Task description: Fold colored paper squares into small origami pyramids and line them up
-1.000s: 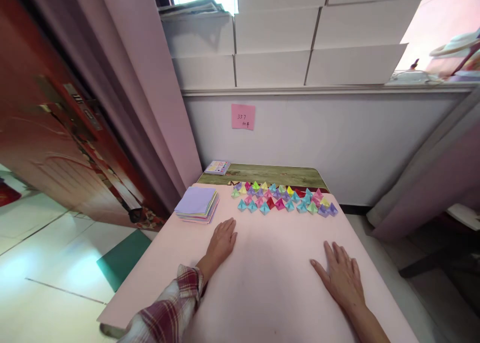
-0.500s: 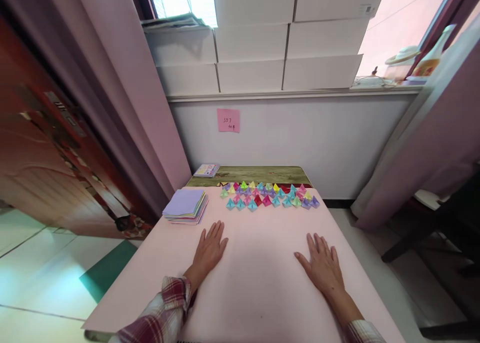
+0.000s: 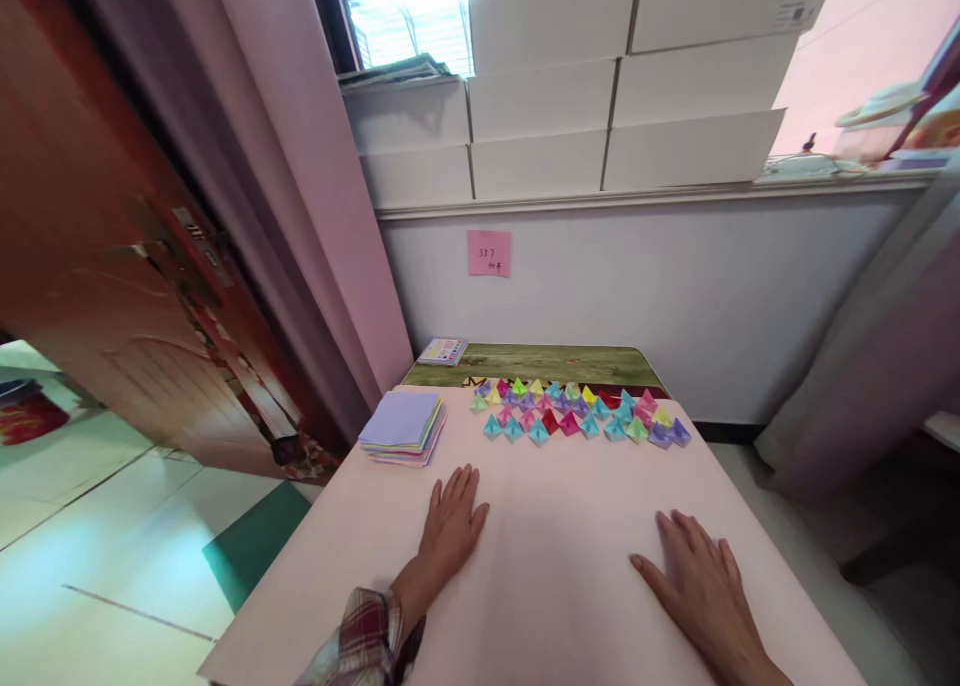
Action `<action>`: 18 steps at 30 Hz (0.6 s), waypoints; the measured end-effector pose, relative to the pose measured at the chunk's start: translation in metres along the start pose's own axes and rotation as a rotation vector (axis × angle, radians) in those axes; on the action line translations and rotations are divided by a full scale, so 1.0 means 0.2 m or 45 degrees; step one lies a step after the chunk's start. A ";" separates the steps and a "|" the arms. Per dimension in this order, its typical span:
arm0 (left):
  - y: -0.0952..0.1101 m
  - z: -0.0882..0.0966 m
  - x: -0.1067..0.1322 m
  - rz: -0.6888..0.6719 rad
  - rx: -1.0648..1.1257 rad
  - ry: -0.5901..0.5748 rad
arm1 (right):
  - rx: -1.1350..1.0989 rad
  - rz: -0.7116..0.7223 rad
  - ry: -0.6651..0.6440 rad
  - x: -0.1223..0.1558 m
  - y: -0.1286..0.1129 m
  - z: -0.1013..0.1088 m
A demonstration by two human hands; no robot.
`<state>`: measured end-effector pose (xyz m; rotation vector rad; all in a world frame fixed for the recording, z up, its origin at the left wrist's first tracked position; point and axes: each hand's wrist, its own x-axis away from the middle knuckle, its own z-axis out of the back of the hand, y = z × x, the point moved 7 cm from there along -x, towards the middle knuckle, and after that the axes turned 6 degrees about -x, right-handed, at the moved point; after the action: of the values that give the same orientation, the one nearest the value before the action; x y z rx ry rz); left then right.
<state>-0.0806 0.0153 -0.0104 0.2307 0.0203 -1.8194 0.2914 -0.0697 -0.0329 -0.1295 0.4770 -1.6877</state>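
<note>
Palm down on the pink table covering (image 3: 555,556), my left hand (image 3: 452,528) has its fingers stretched out and holds nothing. My right hand (image 3: 701,586) lies flat on the right side of the covering, thumb and fingers apart, with nothing in it. Beyond my left hand sits a stack of coloured paper squares (image 3: 401,421), a lilac sheet on top. Several small folded paper pieces (image 3: 570,423), pointed and in many colours, stand in rows toward the far edge.
A small printed pad or packet (image 3: 442,352) lies at the far left corner on the bare wood-patterned tabletop (image 3: 555,359). A pink note (image 3: 489,254) is stuck to the wall behind. White boxes (image 3: 540,101) line the sill above. A wooden door (image 3: 112,246) stands at left.
The camera view has swung left, so the whole scene sits further right and slightly lower. Both hands stay flat on the table; the right hand's fingers have shifted slightly.
</note>
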 end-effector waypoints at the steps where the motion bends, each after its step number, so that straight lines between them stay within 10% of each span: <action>1: -0.01 0.02 -0.02 0.034 0.050 0.015 | -0.115 0.025 -0.007 -0.03 -0.06 0.02; 6: -0.10 0.09 -0.19 0.294 0.440 0.119 | -1.034 -0.109 -0.134 -0.31 -0.56 -0.02; 9: -0.17 0.14 -0.31 0.398 0.601 0.289 | -1.519 -0.342 0.157 -0.47 -0.80 -0.13; 12: -0.22 0.19 -0.42 0.401 0.619 0.416 | -1.603 -0.495 0.407 -0.52 -0.88 -0.27; 18: -0.20 0.31 -0.73 0.285 0.400 0.376 | -1.480 -0.304 0.381 -0.55 -0.90 -0.36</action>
<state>-0.0922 0.1572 0.0718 0.6954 -0.0815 -1.5470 0.1203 0.0720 -0.0103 -0.8027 1.6800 -1.4577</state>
